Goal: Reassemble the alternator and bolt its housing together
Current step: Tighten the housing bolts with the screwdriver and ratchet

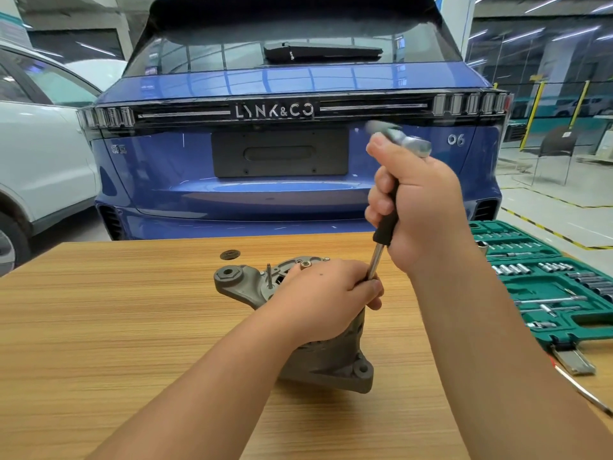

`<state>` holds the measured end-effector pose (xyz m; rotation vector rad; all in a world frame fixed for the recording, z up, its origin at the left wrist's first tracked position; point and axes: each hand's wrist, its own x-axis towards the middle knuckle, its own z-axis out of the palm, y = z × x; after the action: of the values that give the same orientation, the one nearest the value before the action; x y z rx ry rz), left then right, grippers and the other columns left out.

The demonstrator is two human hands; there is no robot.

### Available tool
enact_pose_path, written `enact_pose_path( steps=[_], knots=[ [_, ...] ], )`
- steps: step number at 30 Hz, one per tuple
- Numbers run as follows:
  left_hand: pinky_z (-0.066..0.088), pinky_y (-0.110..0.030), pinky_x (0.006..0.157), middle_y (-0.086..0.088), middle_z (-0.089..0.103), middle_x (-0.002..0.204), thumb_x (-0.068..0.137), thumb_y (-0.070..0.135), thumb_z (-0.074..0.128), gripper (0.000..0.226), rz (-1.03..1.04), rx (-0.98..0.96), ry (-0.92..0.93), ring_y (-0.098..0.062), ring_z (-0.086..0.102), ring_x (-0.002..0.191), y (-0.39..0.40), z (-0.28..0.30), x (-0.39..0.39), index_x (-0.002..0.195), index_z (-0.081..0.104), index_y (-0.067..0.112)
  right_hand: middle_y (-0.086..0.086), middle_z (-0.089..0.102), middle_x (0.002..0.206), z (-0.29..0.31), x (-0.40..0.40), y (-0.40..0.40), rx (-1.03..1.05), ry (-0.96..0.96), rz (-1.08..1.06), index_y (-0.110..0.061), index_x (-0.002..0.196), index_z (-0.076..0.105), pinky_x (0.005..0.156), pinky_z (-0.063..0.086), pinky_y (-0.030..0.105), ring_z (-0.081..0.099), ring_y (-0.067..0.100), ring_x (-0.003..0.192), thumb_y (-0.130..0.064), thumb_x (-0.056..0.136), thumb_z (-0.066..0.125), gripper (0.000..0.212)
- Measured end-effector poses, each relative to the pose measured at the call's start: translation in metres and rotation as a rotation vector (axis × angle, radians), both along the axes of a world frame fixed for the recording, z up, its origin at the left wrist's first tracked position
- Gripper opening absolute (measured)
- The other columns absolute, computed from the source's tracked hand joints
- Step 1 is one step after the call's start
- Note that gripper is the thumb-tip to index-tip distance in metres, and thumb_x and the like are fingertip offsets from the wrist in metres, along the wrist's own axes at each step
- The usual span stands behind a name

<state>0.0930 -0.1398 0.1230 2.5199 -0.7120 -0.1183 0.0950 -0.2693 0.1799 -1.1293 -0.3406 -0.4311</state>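
— On the wooden table [99, 310], closest to you, what have you got?
— A grey alternator [318, 353] stands near the table's middle, with a mounting ear at its base on the right and another up on the left. A thin stud rises from its top face.
— And the hands?
— The left hand [318, 297] lies over the top of the alternator, fingers curled around the steel shaft of a T-handle driver [386, 224] where it meets the housing. The right hand [421, 207] is clenched around the driver's black grip higher up, thumb raised along it. The metal cross-piece above the fist is blurred.
— Any containers?
— One, at the right edge of the table: an open green socket set case [550, 293]. Rows of chrome sockets sit in its moulded slots, and lower down lie an extension bar and a few longer pieces. A metal latch hangs off its near edge.
— Beyond that?
— A small dark disc [230, 254] lies on the table behind the alternator. Past the table stands a blue Lynk & Co car [282, 161], tail toward us, and a white car [36, 154] on the left.
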Motion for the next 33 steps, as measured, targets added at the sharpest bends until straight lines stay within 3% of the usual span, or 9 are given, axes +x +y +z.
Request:
enact_pose_path(
  steps=[3, 5, 11, 15, 19, 22, 26, 30, 33],
  knots=[
    [0.044, -0.050, 0.104, 0.033, 0.070, 0.095, 0.108, 0.046, 0.041, 0.026, 0.006, -0.017, 0.011, 0.005, 0.060, 0.095, 0.001, 0.001, 0.000, 0.088, 0.057, 0.046, -0.004, 0.050, 0.064, -0.003, 0.001, -0.005, 0.020, -0.048, 0.255, -0.012, 0.114, 0.060, 0.049, 0.035, 0.025, 0.043, 0.010, 0.049, -0.023, 0.092, 0.065, 0.025],
    [0.043, -0.050, 0.106, 0.033, 0.071, 0.095, 0.108, 0.045, 0.042, 0.025, 0.011, -0.028, 0.018, 0.006, 0.060, 0.098, 0.001, 0.001, 0.000, 0.089, 0.058, 0.044, -0.001, 0.051, 0.069, -0.006, 0.000, 0.001, -0.054, -0.206, 0.251, -0.025, 0.121, 0.062, 0.050, 0.038, 0.025, 0.045, 0.013, 0.052, -0.013, 0.096, 0.060, 0.028],
    [0.042, -0.050, 0.108, 0.031, 0.071, 0.094, 0.108, 0.043, 0.041, 0.025, 0.022, -0.033, 0.013, 0.003, 0.061, 0.101, 0.001, 0.001, -0.001, 0.093, 0.062, 0.042, -0.001, 0.053, 0.074, -0.009, 0.003, 0.015, -0.160, -0.385, 0.137, -0.046, 0.115, 0.069, 0.050, 0.041, 0.025, 0.045, 0.014, 0.053, 0.001, 0.093, 0.056, 0.053],
    [0.043, -0.049, 0.107, 0.034, 0.069, 0.091, 0.108, 0.044, 0.041, 0.026, 0.030, -0.031, 0.017, 0.005, 0.060, 0.100, 0.000, -0.001, 0.001, 0.093, 0.062, 0.040, -0.001, 0.055, 0.074, -0.011, 0.003, 0.009, -0.079, -0.337, 0.223, -0.036, 0.120, 0.067, 0.049, 0.040, 0.026, 0.046, 0.015, 0.053, -0.004, 0.086, 0.055, 0.049],
    [0.042, -0.049, 0.107, 0.043, 0.065, 0.094, 0.107, 0.044, 0.042, 0.025, 0.028, -0.043, 0.027, 0.010, 0.058, 0.099, 0.001, -0.001, 0.001, 0.095, 0.064, 0.038, 0.002, 0.058, 0.071, -0.009, 0.000, 0.006, -0.040, -0.287, 0.389, -0.019, 0.130, 0.059, 0.051, 0.037, 0.028, 0.046, 0.019, 0.056, -0.028, 0.089, 0.044, 0.045],
    [0.041, -0.050, 0.108, 0.040, 0.066, 0.090, 0.107, 0.045, 0.042, 0.027, 0.029, -0.038, 0.031, 0.010, 0.058, 0.098, 0.001, -0.001, 0.000, 0.095, 0.065, 0.038, -0.001, 0.054, 0.063, -0.005, -0.004, 0.014, -0.091, -0.189, 0.202, -0.019, 0.104, 0.067, 0.046, 0.036, 0.026, 0.043, 0.015, 0.049, -0.049, 0.085, 0.062, 0.036],
    [0.045, -0.049, 0.103, 0.032, 0.069, 0.091, 0.108, 0.046, 0.041, 0.027, 0.020, -0.009, 0.002, 0.007, 0.059, 0.094, -0.001, -0.001, -0.002, 0.089, 0.059, 0.044, -0.001, 0.046, 0.053, 0.000, -0.004, 0.013, -0.116, -0.072, -0.072, -0.021, 0.067, 0.063, 0.044, 0.033, 0.026, 0.037, 0.014, 0.043, -0.037, 0.090, 0.071, 0.029],
    [0.042, -0.042, 0.083, 0.039, 0.067, 0.088, 0.107, 0.046, 0.041, 0.027, 0.016, -0.016, -0.011, 0.015, 0.054, 0.072, 0.000, 0.000, -0.001, 0.087, 0.060, 0.044, -0.005, 0.050, 0.065, 0.002, -0.003, -0.008, -0.038, 0.019, 0.341, -0.014, 0.112, 0.060, 0.055, 0.029, 0.027, 0.041, 0.011, 0.051, -0.027, 0.091, 0.064, 0.025],
    [0.044, -0.042, 0.087, 0.039, 0.067, 0.090, 0.107, 0.047, 0.042, 0.027, 0.021, -0.024, 0.001, 0.018, 0.055, 0.074, 0.000, 0.000, 0.000, 0.087, 0.060, 0.044, -0.001, 0.054, 0.078, -0.002, -0.001, -0.009, 0.032, -0.124, 0.449, -0.028, 0.120, 0.063, 0.056, 0.033, 0.025, 0.047, 0.011, 0.057, -0.013, 0.093, 0.059, 0.031]
  ],
)
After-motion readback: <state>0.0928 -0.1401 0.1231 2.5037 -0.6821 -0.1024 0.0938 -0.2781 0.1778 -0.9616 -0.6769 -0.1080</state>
